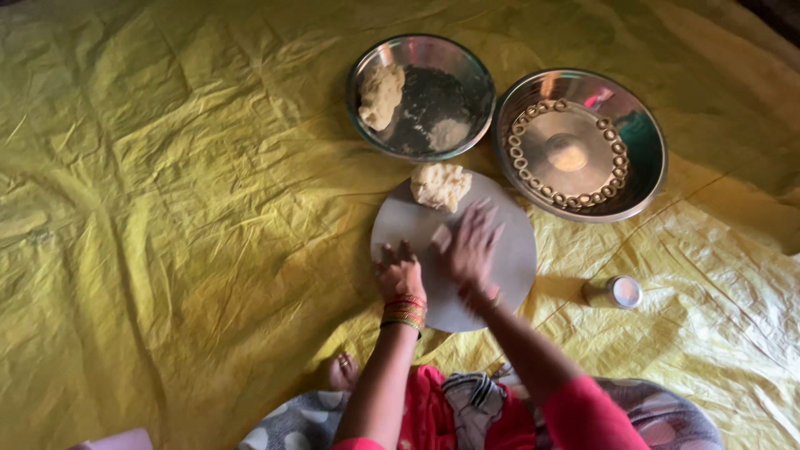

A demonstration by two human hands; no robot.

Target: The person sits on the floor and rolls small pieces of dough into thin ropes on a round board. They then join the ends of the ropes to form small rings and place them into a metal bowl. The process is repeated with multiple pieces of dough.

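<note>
Both hands rest on a round grey board (pixel 508 250) lying on a yellow sheet (pixel 167 208). The left hand (pixel 398 275) (bangles at the wrist) lies flat, its grip spread and holding nothing. The right hand (pixel 472 250) presses down, fingers spread, on a small piece of dough (pixel 441 237). A dough lump (pixel 441 185) sits at the board's far edge. Beyond it stand two steel plates, one (pixel 467 67) holding more dough (pixel 381 96), the other (pixel 646 158) a ring of small dough loops (pixel 525 162).

Right hand (pixel 471 250) motion-blurred, its grasp indistinct; whatever lies beneath both palms on the board (pixel 508 267) is hidden. Pink object (pixel 112 440) cut off at the lower edge.
</note>
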